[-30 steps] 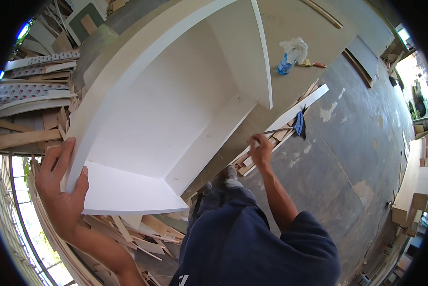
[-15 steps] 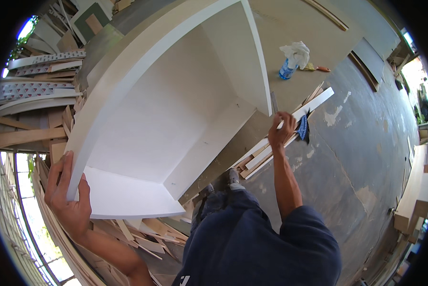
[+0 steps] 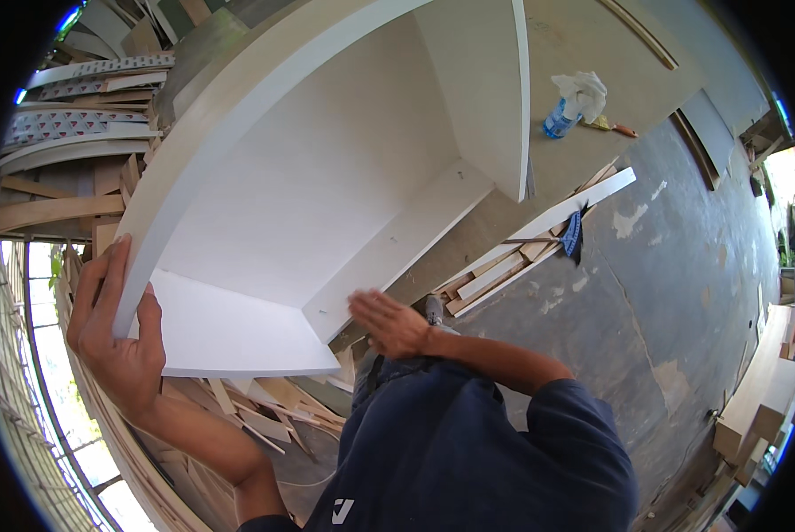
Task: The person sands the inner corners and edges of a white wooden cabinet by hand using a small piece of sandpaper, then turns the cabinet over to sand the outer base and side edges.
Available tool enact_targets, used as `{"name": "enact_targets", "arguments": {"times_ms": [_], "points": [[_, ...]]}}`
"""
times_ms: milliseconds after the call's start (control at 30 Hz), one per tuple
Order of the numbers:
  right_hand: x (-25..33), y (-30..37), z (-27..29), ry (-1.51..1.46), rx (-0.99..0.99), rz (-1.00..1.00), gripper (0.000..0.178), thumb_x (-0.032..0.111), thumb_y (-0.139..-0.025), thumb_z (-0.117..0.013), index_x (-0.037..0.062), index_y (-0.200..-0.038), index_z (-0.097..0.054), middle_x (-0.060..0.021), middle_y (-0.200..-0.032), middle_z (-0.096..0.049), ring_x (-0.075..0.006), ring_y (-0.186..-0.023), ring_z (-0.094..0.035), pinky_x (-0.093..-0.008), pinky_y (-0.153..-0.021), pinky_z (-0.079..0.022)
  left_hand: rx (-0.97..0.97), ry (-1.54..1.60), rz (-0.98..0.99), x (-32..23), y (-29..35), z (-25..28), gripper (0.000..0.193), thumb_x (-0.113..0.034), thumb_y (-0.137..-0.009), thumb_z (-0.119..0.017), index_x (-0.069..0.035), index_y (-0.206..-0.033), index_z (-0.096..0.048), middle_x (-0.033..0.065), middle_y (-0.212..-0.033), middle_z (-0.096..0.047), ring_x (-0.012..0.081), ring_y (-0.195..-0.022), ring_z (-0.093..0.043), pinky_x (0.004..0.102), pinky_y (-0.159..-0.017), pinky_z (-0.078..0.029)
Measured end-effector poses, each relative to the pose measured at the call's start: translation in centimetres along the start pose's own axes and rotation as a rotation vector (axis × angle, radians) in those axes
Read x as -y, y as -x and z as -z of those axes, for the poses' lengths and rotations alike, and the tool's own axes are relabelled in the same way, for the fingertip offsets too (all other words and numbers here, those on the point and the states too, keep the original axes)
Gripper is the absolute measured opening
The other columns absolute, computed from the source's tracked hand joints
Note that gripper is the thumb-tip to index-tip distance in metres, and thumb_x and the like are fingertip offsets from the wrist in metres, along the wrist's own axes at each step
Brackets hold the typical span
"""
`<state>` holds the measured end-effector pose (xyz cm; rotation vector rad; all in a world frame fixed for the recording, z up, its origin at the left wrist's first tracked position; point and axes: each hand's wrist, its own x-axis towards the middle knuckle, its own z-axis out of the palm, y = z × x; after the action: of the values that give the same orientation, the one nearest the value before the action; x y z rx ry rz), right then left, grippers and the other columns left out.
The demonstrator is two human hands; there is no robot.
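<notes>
The white box (image 3: 318, 168) lies across the bench (image 3: 575, 40) ahead of you, its hollow side facing you, and its long axis runs slantwise from near left to far right. Your left hand (image 3: 118, 324) grips it at the near left corner, fingers on the outside of the long left wall (image 3: 171, 208) and thumb over the edge on the inner side. Your right hand (image 3: 393, 326) is at the other near corner: it is blurred, its fingers straightened out and nothing showing in its grasp, and the blur hides whether it touches the box or is just beside it. From that hand the box lies to the left and far side, and the low rail (image 3: 389, 244) along its right side leads away toward the far right, nearly in line with the long axis. So your right hand is the nearer one to this rail, your left the nearer to the long left wall, with the near end panel (image 3: 238, 332) between them. The far end panel (image 3: 482, 80) is well apart from both hands; beyond it, to the right, a blue bottle (image 3: 557, 121) with a white cloth (image 3: 582, 93) sits beside a brush (image 3: 622, 130).
</notes>
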<state>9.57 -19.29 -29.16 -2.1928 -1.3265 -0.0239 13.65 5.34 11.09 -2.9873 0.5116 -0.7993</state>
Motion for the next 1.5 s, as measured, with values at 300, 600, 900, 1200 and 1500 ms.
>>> {"name": "enact_targets", "arguments": {"times_ms": [300, 600, 900, 1200, 1500], "points": [[4.0, -4.3, -2.0, -0.001, 0.175, 0.208, 0.065, 0.027, -0.096, -0.054, -0.0056, -0.151, -0.041, -0.021, -0.161, -0.035, -0.032, -0.154, -0.028, -0.0476, -0.129, -0.016, -0.037, -0.013, -0.012, -1.0, 0.2, 0.0, 0.054, 0.01, -0.076, -0.066, -0.002, -0.128, -0.072, 0.0148, -0.108, -0.072, 0.0257, -0.09, -0.071, 0.0359, -0.079, -0.057], [3.6, -4.7, -1.8, -0.029, 0.112, 0.169, 0.055, 0.02, -0.092, -0.056, -0.0009, -0.143, -0.051, -0.0161, -0.15, -0.05, -0.0287, -0.144, -0.041, -0.0442, -0.124, -0.027, -0.07, 0.042, -0.007, -1.0, 0.4, -0.3, 0.056, 0.009, -0.071, -0.066, -0.001, -0.126, -0.072, 0.0148, -0.103, -0.07, 0.0241, -0.084, -0.068, 0.0334, -0.076, -0.055], [-0.4, -6.2, 2.9, -0.347, -0.162, 0.031, 0.025, 0.019, -0.08, -0.071, 0.0025, -0.099, -0.068, -0.0135, -0.104, -0.067, -0.0335, -0.1, -0.063, -0.0464, -0.09, -0.051, -0.11, 0.078, 0.023, -1.3, 1.0, -0.7, 0.054, 0.006, -0.069, -0.067, -0.001, -0.123, -0.074, 0.0155, -0.105, -0.07, 0.0275, -0.087, -0.07, 0.0358, -0.077, -0.057], [-0.7, -3.9, 5.7, -0.383, 0.286, -0.081, 0.035, 0.03, -0.094, -0.066, 0.0006, -0.113, -0.067, -0.0187, -0.122, -0.066, -0.0374, -0.111, -0.063, -0.0449, -0.094, -0.051, -0.058, 0.122, 0.071, -2.3, 1.3, 0.3, 0.053, 0.004, -0.069, -0.07, 0.0, -0.122, -0.073, 0.0158, -0.107, -0.069, 0.0296, -0.088, -0.07, 0.0366, -0.078, -0.056], [7.5, -6.3, -0.1, -1.106, -0.041, -0.321, 0.057, 0.033, -0.109, -0.048, -0.0048, -0.151, -0.041, -0.0264, -0.16, -0.036, -0.0375, -0.15, -0.034, -0.0395, -0.121, -0.031, 0.209, -0.055, -0.022, -4.2, -1.9, 2.6, 0.058, -0.01, -0.071, -0.078, 0.002, -0.127, -0.069, 0.0192, -0.105, -0.065, 0.035, -0.088, -0.065, 0.0408, -0.081, -0.052]]}}
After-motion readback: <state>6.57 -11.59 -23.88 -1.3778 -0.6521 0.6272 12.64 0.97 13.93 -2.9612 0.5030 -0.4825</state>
